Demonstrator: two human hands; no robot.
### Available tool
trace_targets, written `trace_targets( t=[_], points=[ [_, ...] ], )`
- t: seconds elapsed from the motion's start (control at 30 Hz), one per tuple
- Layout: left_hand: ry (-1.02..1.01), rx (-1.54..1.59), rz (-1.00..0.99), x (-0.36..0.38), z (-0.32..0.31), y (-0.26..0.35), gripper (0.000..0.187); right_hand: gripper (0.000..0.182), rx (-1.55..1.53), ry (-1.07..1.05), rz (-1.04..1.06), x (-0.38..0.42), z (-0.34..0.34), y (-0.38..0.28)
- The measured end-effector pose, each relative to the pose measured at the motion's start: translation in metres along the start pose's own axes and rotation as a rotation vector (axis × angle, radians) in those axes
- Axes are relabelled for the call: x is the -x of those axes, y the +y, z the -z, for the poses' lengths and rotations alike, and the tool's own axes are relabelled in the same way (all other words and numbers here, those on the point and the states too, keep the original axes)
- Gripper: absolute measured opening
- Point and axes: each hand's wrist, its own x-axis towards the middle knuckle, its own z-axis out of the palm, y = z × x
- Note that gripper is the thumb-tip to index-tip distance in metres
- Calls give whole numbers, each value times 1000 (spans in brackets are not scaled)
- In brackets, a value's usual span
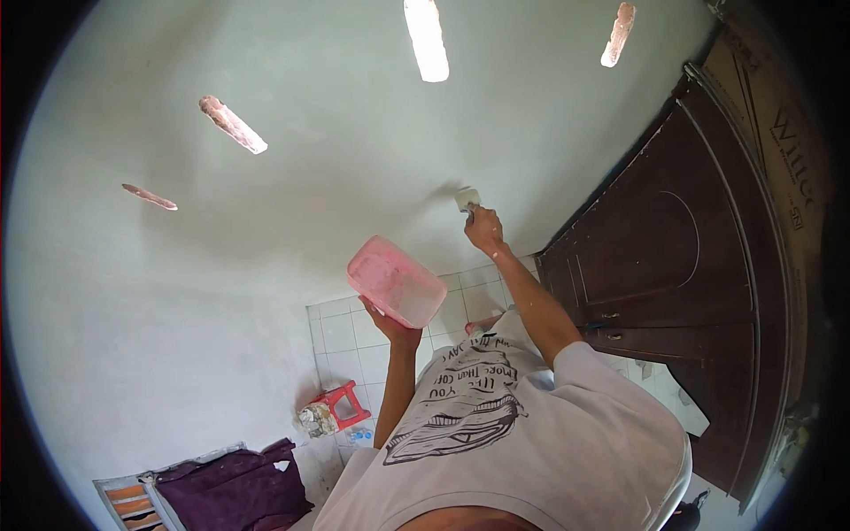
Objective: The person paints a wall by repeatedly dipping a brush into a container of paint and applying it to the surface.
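A pink plastic tub (363, 265) rests in my left hand (387, 326), which supports it from below and along its near side. The tub is tilted, and a pale, paint-like residue coats its inside. My right hand (484, 229) is closed around the handle of a paintbrush (467, 198). Its broad, cream-coloured head is up at the pale green-white wall (354, 133), where it casts a small shadow. White specks mark my right wrist. Most of the brush handle is hidden by my fingers.
A dark brown wardrobe (655, 239) stands close on the right, with a cardboard box (770, 142) beyond it. On the tiled floor (341, 332) are a red plastic stool (352, 403) and a paint-stained bucket (317, 421). Purple cloth (235, 491) hangs at lower left. Bright slots (427, 40) pierce the wall.
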Motion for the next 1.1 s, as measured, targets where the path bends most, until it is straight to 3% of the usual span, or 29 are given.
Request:
trace_targets(
  t=[0.07,0.23,0.27,0.37,0.57,0.63,0.67,0.73,0.77,0.83,0.9,0.97,1.03,1.1],
  points=[
    [-3,32,27,-9,-6,5,71,37,-146,-38,-73,-5,32,-21],
    [-152,132,92,-21,18,-6,72,31,-414,174,260,-17,144,-93],
    [-153,126,113,-20,12,-7,72,31,-409,182,240,-7,168,-97],
    [-195,66,191,-16,-6,-15,74,33,-576,9,313,29,200,-89],
    [-316,161,371,-16,-51,-49,78,39,-707,-72,58,101,260,-49],
    [-668,421,595,-13,-78,-62,77,37,-712,29,102,110,280,-38],
    [-660,424,588,-14,-81,-74,77,37,-712,18,102,115,292,-39],
    [-493,-80,485,-16,-83,-101,72,34,-667,112,63,123,317,-43],
    [-489,-78,487,-17,-86,-113,72,33,-642,160,60,126,324,-42],
    [-289,439,863,-15,-94,-129,70,32,-555,131,28,134,340,-44],
    [-335,400,837,-6,-105,-131,71,33,-270,73,75,144,365,-53],
    [-383,360,805,0,-116,-132,72,36,-247,3,120,153,381,-59],
    [-315,-70,396,5,-121,-137,74,38,-250,-72,203,156,383,-51],
    [-345,110,475,2,-123,-144,75,36,-194,-125,184,156,379,-48]
  ],
)
